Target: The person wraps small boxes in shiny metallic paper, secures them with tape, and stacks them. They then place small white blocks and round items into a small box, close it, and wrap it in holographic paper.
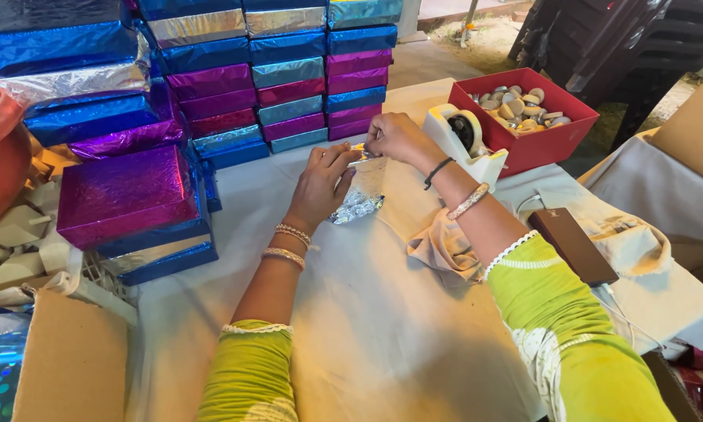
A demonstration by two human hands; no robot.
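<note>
Two hands work a small foil-wrapped piece at the middle of a cloth-covered surface.

At far left, foil-wrapped boxes [125,195] in blue, purple and silver stand stacked, many already covered. The left hand [324,184] pinches one end of a small item [358,148], fingers closed on it, with crinkled silver foil [357,207] hanging just below onto the surface [367,328]. The right hand [398,137] grips the other end, fingertips closed. Just right stands a white tape dispenser [465,137], then a red box [531,117] of small round pieces, and a dark brown flat case [574,246]. By my judgement the piece is only partly wrapped, its foil loose.
</note>
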